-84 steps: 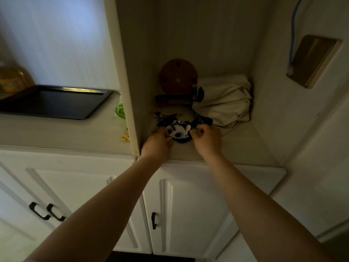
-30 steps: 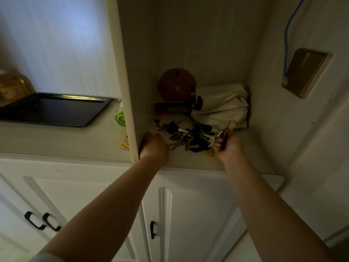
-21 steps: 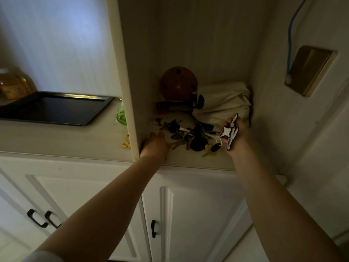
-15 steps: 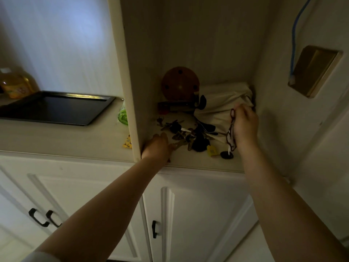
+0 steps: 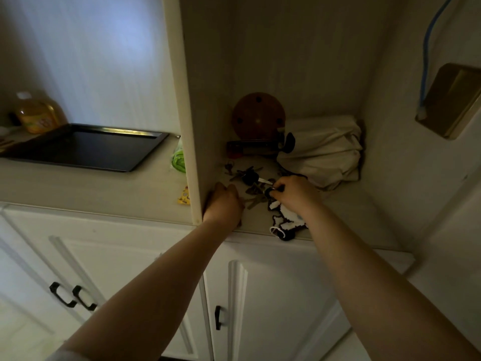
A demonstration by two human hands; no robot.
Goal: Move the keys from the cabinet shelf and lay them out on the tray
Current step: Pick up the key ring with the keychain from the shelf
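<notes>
A loose pile of keys (image 5: 248,178) lies on the cabinet shelf (image 5: 346,217), just right of the shelf's side panel. My right hand (image 5: 294,192) is closed on a black key at the pile's right side. A black-and-white keychain charm (image 5: 285,221) lies at the shelf's front edge, partly under my right wrist. My left hand (image 5: 223,204) rests curled on the shelf by the side panel; I cannot see whether it holds anything. The black tray (image 5: 86,148) sits on the counter to the left.
A round wooden disc (image 5: 257,115), a dark flat object (image 5: 250,147) and a cream cloth bag (image 5: 322,149) fill the shelf's back. A green item (image 5: 178,161) and a yellow tag (image 5: 184,198) lie between tray and panel. A yellow bottle (image 5: 39,114) stands behind the tray.
My right hand lifted the keychain charm to the right, then set it down at the shelf's front edge and came back onto the key pile. My left hand stayed by the side panel.
</notes>
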